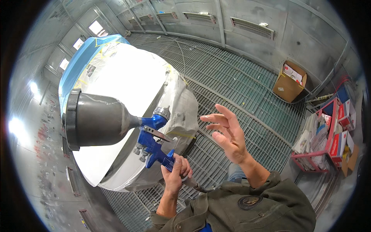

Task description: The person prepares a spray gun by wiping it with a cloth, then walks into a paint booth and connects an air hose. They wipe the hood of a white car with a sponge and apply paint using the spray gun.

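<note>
My left hand (177,173) is wrapped round the lower grip of a blue spray gun (151,143). A large dark grey paint cup (101,120) with a black lid is fixed to the gun and lies tilted toward the left. From under the grip, a hose (196,185) runs down by my sleeve. My right hand (228,135) is raised to the right of the gun, apart from it, with fingers spread and nothing in them. Behind the gun stands a car body with a bright white panel (125,73), wrapped in clear masking film (181,104) and blue sheeting (83,56).
Metal grating (239,96) forms the floor. A thin hose (183,58) lies across it beyond the car. An open cardboard box (289,87) stands by the far-right wall. Closer on the right is a red rack (313,156) with papers and small boxes (346,115).
</note>
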The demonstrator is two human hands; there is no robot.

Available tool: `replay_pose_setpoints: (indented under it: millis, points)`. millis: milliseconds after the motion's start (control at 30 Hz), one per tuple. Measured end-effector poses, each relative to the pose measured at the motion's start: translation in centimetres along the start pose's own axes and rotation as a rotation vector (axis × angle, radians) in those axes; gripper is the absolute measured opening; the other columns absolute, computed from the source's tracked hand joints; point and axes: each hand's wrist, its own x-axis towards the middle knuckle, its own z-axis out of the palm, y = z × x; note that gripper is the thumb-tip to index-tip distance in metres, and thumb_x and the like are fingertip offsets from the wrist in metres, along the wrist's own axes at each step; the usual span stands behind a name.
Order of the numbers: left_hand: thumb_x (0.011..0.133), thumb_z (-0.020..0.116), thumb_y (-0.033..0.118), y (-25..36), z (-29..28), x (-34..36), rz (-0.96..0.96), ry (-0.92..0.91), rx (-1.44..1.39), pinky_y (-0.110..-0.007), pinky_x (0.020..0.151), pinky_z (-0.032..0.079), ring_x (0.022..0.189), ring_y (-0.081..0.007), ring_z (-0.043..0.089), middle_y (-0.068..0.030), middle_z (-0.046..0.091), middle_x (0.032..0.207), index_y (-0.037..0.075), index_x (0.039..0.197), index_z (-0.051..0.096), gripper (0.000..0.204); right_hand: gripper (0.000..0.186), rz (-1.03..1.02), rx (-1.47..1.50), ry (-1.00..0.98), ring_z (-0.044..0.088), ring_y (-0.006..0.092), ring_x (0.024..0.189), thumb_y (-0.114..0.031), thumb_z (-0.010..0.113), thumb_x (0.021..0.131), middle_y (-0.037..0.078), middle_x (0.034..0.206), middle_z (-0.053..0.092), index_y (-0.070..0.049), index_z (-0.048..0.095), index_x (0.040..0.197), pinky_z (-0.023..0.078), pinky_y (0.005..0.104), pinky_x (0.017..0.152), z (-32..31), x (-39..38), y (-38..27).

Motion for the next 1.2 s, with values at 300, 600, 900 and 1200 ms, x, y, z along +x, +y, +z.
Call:
replay_pose_setpoints:
  millis: [300,600,900,1200]
  points:
    - [0.102,0.052,0.024,-3.3,14.2,16.1,-0.075,-0.209,-0.21,-0.028,0.045,0.04,0.05,-0.0119,0.037,0.0001,0.036,0.06,0.006,0.081,0.043,0.029,0.021,-0.002,-0.197,0.351,0.053,0.0049,0.08,0.002,0.062,0.091,-0.001,0.087,0.057,-0.003,0.056,0.11,0.046,0.0207,0.077,-20.7,8.1,-0.6]
    - [0.099,0.051,0.021,-8.6,23.7,34.0,-0.152,-0.336,-0.21,-0.03,0.043,0.04,0.045,-0.0135,0.036,-0.0024,0.036,0.055,-0.001,0.13,0.039,0.04,0.03,0.089,-0.275,0.508,0.06,0.0081,0.073,-0.006,0.064,0.094,0.001,0.081,0.062,-0.001,0.059,0.123,0.05,0.0223,0.071,-38.0,18.1,4.8]
    - [0.091,0.046,0.014,-11.5,30.8,55.8,-0.189,-0.477,-0.227,-0.048,0.074,0.058,0.05,-0.0166,0.048,-0.0083,0.049,0.056,0.006,0.157,0.005,0.077,0.029,0.065,-0.392,0.542,0.065,0.0108,0.089,-0.007,0.071,0.089,0.006,0.096,0.07,-0.001,0.065,0.116,0.053,0.0261,0.081,-55.0,36.9,8.9]
    - [0.086,0.053,0.005,-12.9,39.3,73.8,-0.117,-0.222,-0.147,-0.04,0.062,0.053,0.043,-0.0174,0.046,-0.0083,0.049,0.059,0.017,0.157,0.003,0.087,0.026,0.223,-0.431,0.695,0.06,0.0078,0.067,-0.013,0.066,0.092,0.002,0.081,0.067,0.003,0.065,0.112,0.048,0.0225,0.058,-79.4,56.6,19.2]
